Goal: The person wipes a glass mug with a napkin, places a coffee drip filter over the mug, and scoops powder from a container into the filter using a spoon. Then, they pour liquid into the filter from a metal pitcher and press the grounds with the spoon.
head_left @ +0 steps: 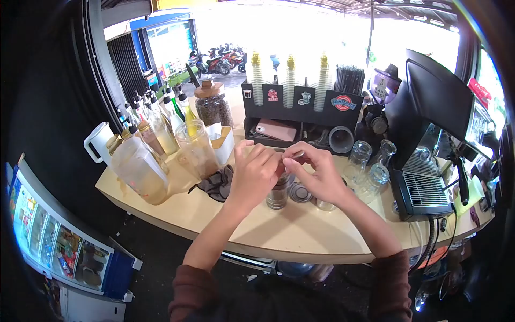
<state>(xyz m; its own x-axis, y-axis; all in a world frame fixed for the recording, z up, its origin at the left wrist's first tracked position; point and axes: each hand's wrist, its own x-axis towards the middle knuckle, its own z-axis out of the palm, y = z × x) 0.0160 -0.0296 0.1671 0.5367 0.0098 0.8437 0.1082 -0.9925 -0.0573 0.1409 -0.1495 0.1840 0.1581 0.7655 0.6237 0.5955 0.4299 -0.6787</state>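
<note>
Both hands meet over a ribbed clear jar (277,196) on the wooden counter. My left hand (258,170) has its fingers curled at the jar's top; what they hold, if anything, is hidden. My right hand (315,170) pinches a small metallic thing, seen only as an edge between thumb and fingers, too small to name. Just right of the jar lies a round metal lid (300,192), partly behind my right hand. A crumpled dark cloth (216,184) rests left of my left hand.
Left stand a large plastic pitcher (140,170), a clear jug (198,153) and syrup bottles (161,126). Behind is a black cup organizer (298,104) with a phone (276,130). Glasses (375,180) and an espresso machine (426,188) stand right.
</note>
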